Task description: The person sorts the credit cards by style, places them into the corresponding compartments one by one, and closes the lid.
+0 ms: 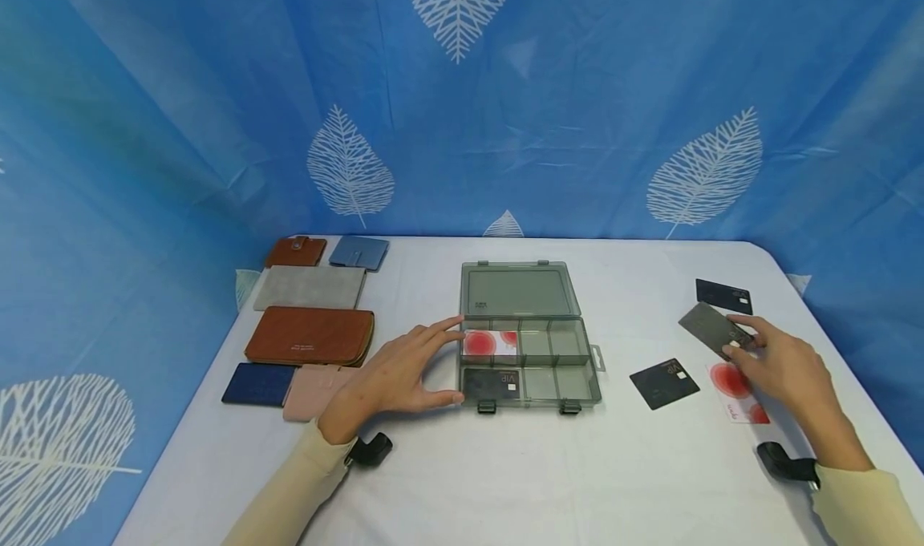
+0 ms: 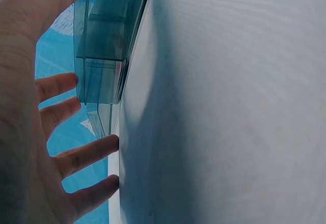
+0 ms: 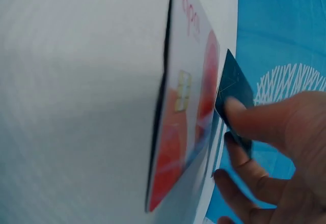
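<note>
— Where's the right hand (image 1: 783, 366) just now?

— Right of centre in the head view, fingers pinched on one end of a dark grey plastic card (image 1: 715, 329). The card is lifted off the white tablecloth (image 1: 505, 482), its long axis slanting from upper left down to lower right, free end pointing up-left toward the middle of the table. From the right wrist the same card (image 3: 233, 94) shows edge-on, with a fingertip (image 3: 239, 113) pressed on its face.

— And under that hand?

— A white card with red circles (image 1: 736, 390) lies flat just below it, long axis running roughly toward the near right edge. A black card (image 1: 664, 383) sits to its left, tilted, and another dark card (image 1: 724, 296) lies further back, near the upper right of the table.

— What about the left hand (image 1: 393, 374)?

— Spread wide, fingers straight, gripping nothing. The fingertips (image 1: 451, 327) touch the left wall of the smoky transparent plastic organiser box (image 1: 570, 366) at the middle of the frame; the thumb reaches its front corner. The lid (image 1: 518, 289) lies open behind it. The box's long axis runs left to right.

— Anything in it?

— A red-and-white card (image 1: 491, 342) in the back left compartment, a black VIP card (image 1: 492, 383) in the front left one.

— And on the left?

— Wallets in a cluster: a small brown wallet (image 1: 296, 252), a blue-grey wallet (image 1: 358, 252), a long grey suede wallet (image 1: 309, 288), a long brown leather wallet (image 1: 310, 336), a navy wallet (image 1: 258, 384) and a pink wallet (image 1: 314, 390).
</note>
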Demonstrator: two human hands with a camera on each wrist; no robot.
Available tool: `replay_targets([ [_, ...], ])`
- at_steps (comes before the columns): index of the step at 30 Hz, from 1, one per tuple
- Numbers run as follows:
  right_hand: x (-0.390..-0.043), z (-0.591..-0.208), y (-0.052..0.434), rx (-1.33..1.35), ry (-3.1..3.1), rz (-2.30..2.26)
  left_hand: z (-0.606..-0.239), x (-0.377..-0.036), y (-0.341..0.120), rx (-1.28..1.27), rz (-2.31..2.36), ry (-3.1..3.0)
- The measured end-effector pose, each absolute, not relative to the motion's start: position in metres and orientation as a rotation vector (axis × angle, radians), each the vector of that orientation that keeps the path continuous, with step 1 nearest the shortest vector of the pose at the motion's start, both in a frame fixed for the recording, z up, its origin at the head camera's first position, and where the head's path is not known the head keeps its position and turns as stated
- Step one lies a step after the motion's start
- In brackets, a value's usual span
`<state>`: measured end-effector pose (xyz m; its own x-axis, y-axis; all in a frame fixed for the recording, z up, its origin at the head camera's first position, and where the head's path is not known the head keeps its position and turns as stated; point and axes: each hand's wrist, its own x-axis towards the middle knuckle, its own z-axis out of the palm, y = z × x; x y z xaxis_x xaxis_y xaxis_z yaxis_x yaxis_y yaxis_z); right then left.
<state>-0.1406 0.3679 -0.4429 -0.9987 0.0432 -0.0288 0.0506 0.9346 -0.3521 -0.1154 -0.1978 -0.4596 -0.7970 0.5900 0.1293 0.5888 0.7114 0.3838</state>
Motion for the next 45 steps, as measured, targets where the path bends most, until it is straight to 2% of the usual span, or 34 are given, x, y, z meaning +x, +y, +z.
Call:
replay_targets([
  [14,-0.131,-0.421,0.316,-0.017,3.219,-0.722,-0.461,-0.113,-0.201,0.992,0.651,2.897],
  [31,-0.126,-0.402,0.202,-0.738,3.209,-0.965,-0.461,-0.118,-0.2,0.986,0.651,2.897],
  [45,-0.115,-0.412,0.151,-0.877,3.01,-0.928,-0.461,-0.118,-0.198,1.01,0.644,2.903],
])
